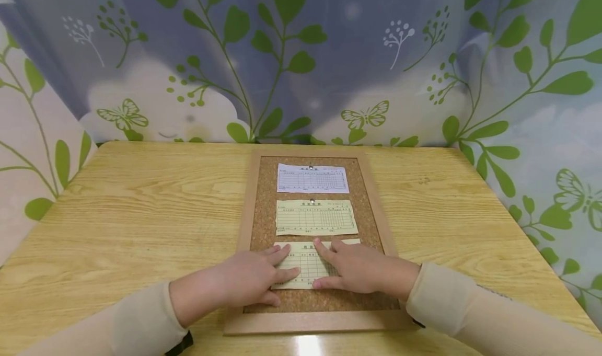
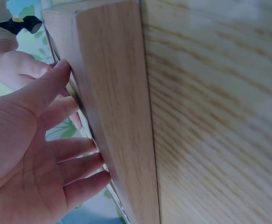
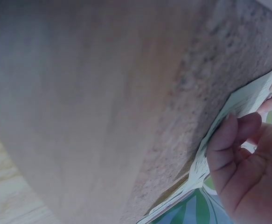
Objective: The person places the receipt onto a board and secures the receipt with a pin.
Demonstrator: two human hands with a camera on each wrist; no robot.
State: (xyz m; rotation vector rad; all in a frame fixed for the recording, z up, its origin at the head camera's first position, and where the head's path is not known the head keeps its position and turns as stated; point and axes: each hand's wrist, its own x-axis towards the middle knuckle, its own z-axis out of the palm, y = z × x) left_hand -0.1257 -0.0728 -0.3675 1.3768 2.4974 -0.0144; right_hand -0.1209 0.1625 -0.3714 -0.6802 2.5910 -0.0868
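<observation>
A pale yellow printed form slip (image 1: 305, 264) lies across the lower part of a wood-framed cork board (image 1: 263, 188). My left hand (image 1: 249, 280) rests over its left end, fingers spread, the thumb down on the cork. From the other side my right hand (image 1: 359, 267) touches the same slip with its fingertips and covers much of its right half. In the right wrist view the slip (image 3: 243, 100) runs under the fingers and lifts slightly along its edge. Above it are a second yellow slip (image 1: 315, 225) and a white slip (image 1: 310, 183), each with a pin at its top.
The board's wooden frame (image 1: 320, 322) lies on a wood-grain table (image 1: 164, 199), close to its near edge. Behind and at both sides hangs a curtain (image 1: 329, 84) printed with leaves and butterflies. A small dark pin (image 1: 354, 162) shows at the cork's top right corner.
</observation>
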